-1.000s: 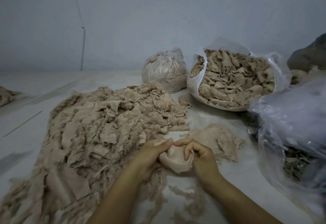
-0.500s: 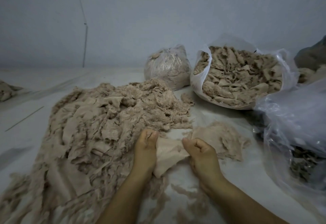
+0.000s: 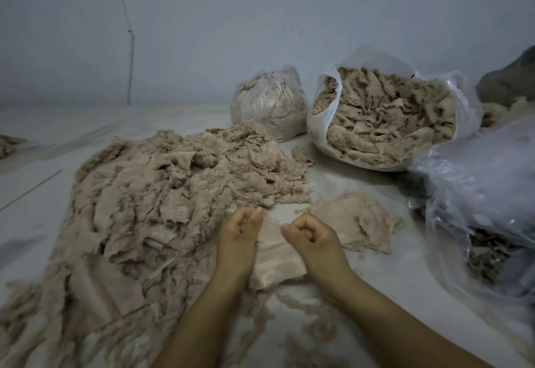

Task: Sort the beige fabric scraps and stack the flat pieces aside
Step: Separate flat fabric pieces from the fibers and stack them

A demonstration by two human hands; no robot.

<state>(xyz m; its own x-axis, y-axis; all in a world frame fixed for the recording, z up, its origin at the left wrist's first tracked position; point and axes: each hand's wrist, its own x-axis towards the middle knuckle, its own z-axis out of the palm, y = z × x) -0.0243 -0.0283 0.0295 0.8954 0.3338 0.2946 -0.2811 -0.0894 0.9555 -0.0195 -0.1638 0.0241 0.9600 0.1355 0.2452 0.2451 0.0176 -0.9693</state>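
I see a flat beige fabric piece (image 3: 276,254) stretched between my hands, ribbed and frayed along its lower edge. Left of it sprawls the big heap of crumpled scraps (image 3: 162,202). Just to the right lies a small stack of flat pieces (image 3: 356,220), edges ragged.

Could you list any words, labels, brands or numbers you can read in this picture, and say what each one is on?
None: no readable text shows anywhere.
The open plastic bag, the tied bag and the clear bag show no print.
The fabric piece held by both hands bears only a woven rib, no label.
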